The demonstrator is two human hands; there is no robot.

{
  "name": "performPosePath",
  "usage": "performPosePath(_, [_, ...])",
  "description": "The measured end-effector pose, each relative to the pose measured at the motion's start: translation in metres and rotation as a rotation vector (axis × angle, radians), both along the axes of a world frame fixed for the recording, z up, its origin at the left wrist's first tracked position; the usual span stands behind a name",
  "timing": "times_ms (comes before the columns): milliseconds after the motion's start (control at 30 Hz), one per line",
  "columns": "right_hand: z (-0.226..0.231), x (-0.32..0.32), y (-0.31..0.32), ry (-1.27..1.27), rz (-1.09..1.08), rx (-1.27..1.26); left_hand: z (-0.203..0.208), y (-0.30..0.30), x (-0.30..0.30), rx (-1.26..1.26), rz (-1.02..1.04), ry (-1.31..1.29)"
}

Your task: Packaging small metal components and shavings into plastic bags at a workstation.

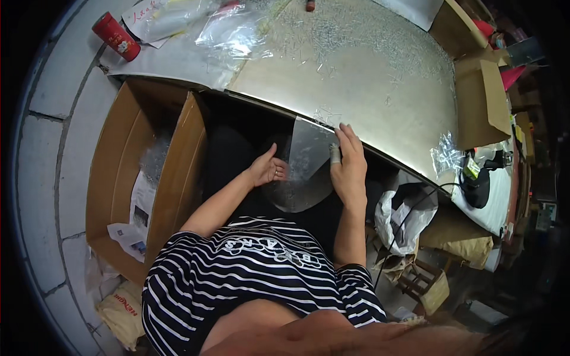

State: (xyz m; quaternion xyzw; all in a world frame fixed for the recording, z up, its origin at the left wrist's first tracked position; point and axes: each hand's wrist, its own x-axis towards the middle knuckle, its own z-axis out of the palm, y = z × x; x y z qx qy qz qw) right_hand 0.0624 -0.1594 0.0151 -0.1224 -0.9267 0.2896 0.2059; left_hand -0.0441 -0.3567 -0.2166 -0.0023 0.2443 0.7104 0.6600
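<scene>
Plastic film (pixel 309 148): clear, slightly hazy, straight slanted right edge; btwn hands, at near edge of bench (pixel 285 83). L hand (pixel 265 169): fingers loosely curled at film's left. R hand (pixel 351 165): fingers extended, film's right. Grip: can't tell, both.

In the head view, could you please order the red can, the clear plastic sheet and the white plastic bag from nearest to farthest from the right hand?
From the right hand:
1. Clear plastic sheet: at its left, between the hands.
2. White plastic bag: lower right.
3. Red can: upper left.
</scene>
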Motion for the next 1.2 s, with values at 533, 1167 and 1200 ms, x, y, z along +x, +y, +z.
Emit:
performPosePath(533, [-0.077,0.045,-0.036,-0.421,0.476,-0.342,0.043,0.007,0.047,-0.147,-0.070,0.641])
performPosePath(1167, [-0.006,0.058,0.131,0.295,-0.454,-0.318,0.128,0.008,0.018,-0.014,0.146,0.432])
performPosePath(1200, [0.003,0.064,0.161,0.352,-0.511,-0.279,0.126,0.007,0.016,-0.007,0.152,0.442])
